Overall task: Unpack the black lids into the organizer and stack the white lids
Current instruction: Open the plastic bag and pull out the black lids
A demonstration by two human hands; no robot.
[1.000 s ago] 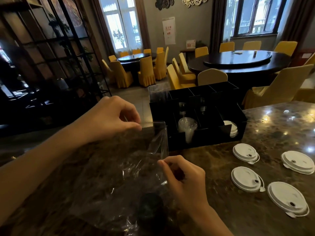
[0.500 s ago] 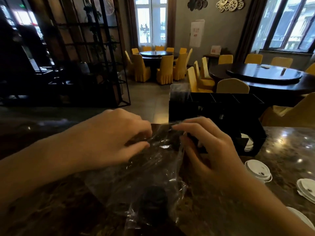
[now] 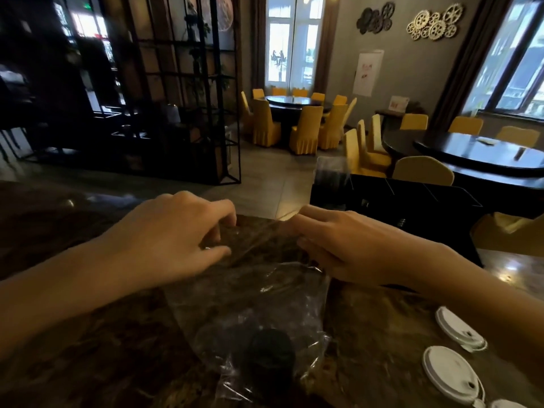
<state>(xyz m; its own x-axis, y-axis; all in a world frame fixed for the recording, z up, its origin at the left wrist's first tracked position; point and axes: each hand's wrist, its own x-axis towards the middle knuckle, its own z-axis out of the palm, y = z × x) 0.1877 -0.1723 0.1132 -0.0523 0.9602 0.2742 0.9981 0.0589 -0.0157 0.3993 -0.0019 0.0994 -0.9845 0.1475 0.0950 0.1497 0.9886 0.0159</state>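
A clear plastic bag (image 3: 250,293) lies on the dark marble counter (image 3: 88,348) in front of me, with black lids (image 3: 272,356) stacked inside near its bottom end. My left hand (image 3: 170,242) pinches the bag's upper edge on the left. My right hand (image 3: 347,245) pinches the same edge on the right, so the mouth is stretched between them. The black organizer (image 3: 397,207) stands just behind my right hand. Two white lids (image 3: 452,373) (image 3: 459,328) lie on the counter at the lower right, with the edge of a third (image 3: 504,404) at the frame's bottom.
The counter's far edge runs just beyond my hands. A sleeve of dark items (image 3: 331,172) stands at the organizer's left end. Beyond are yellow chairs (image 3: 303,131), round dark tables (image 3: 477,154) and a black metal shelf (image 3: 176,113).
My right hand rose from the bag's lower side to its top edge, then both hands drew apart along it. The view swung left, so most white lids slid out of frame.
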